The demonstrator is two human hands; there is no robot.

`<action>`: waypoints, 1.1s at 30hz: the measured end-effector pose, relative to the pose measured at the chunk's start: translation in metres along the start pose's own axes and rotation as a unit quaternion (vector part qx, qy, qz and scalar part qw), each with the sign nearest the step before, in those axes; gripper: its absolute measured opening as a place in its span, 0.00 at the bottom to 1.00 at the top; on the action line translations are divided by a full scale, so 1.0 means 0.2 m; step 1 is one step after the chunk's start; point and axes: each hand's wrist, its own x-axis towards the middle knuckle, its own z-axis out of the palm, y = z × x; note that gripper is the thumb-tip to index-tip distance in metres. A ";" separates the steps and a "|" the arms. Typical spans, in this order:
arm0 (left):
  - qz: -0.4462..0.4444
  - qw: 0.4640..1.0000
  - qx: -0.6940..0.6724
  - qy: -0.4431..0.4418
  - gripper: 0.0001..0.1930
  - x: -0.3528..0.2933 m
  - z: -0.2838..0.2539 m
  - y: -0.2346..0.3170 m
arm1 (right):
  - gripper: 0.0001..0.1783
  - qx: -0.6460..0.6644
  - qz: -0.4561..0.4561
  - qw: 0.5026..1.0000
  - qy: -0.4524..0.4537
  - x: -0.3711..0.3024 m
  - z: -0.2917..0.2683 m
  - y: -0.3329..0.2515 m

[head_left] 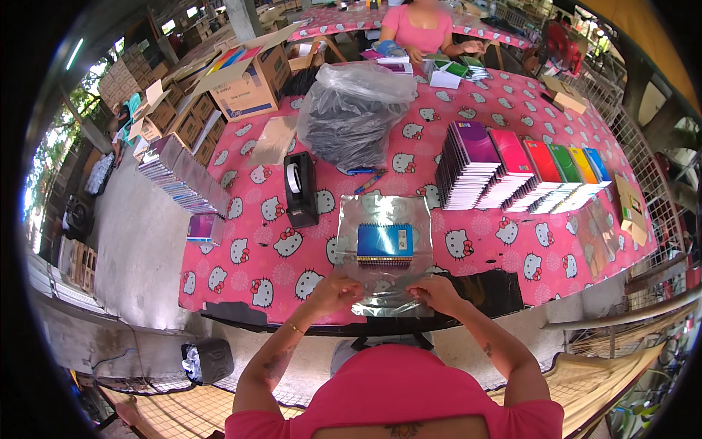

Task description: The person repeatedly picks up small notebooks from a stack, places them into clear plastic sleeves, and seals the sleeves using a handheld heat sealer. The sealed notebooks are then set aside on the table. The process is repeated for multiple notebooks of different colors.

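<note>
A person's left hand (338,290) and right hand (436,292), fingers partly curled, flank the near end of a clear, glossy plastic sheet (351,212), apparently to steady it beneath a small stack of blue-topped spiral notebooks (385,244); whether either hand pinches the sheet cannot be told.

A clear plastic sheet (391,285) lies spread on the desk (468,227), its near end reaching toward the front edge. It is glossy and see-through, with bright streaks of glare and creases in the near part. On it rests a small stack of spiral notebooks (385,245), lying flat and squared up. The top cover is blue, with a pale patch of light and a small whitish label toward the right; dark coils run along its far edge. Layered edges, partly yellowish, show on the near side. Bare film surrounds the stack.
</note>
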 end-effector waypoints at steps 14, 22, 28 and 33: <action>0.030 0.966 0.061 0.250 0.06 0.47 -0.21 0.08 | 0.19 -0.204 -0.029 0.953 0.223 0.19 -0.07 -0.33; 0.008 0.990 0.002 0.143 0.08 0.86 -0.25 -0.13 | 0.33 -0.243 -0.014 0.957 0.160 0.35 0.19 -0.42; 0.109 0.981 0.161 -0.015 0.04 1.16 -0.05 -0.37 | 0.32 -0.257 -0.015 0.954 0.153 0.35 0.21 -0.41; 0.157 0.967 0.199 0.027 0.05 1.19 -0.04 -0.34 | 0.32 -0.254 -0.012 0.955 0.154 0.35 0.19 -0.40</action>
